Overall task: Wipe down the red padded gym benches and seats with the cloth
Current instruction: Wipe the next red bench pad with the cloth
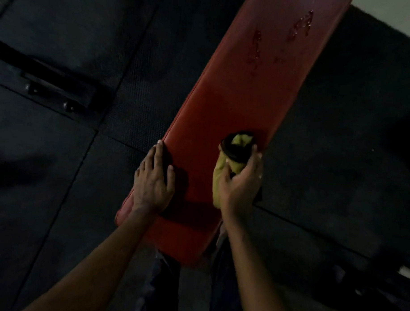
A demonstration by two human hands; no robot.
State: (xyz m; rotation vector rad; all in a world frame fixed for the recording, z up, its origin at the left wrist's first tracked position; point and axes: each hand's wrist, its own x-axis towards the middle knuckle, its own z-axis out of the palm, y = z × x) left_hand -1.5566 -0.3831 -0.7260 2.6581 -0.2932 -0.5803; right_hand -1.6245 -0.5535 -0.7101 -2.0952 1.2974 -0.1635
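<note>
A long red padded bench [233,105] runs diagonally from the lower middle of the frame up to the top right, over a dark rubber-tiled floor [59,173]. Both bare forearms reach up from the bottom edge toward its near end.

The left hand [155,179] lies palm down on the bench's left edge, left of center in the frame. Its fingers are straight and spread, pointing toward the top of the picture, with the fingertips over the seam of the pad and the thumb side toward the pad's middle; it grasps nothing, only rests flat on the padding.

The right hand [239,182] sits just right of center, close to the bench's right edge. Its fingers and thumb curl round a bunched yellow-green cloth [232,154] (with a dark band or fold wrapped across its upper part), holding the wad down against the red surface. The wrist is bent slightly inward, the forearm rising steeply from the lower right.

Near the top right of the frame, wet streaks and droplets [280,41] glisten on the pad. At the upper left, a dark metal frame piece [50,91] with bolts lies on the floor.
</note>
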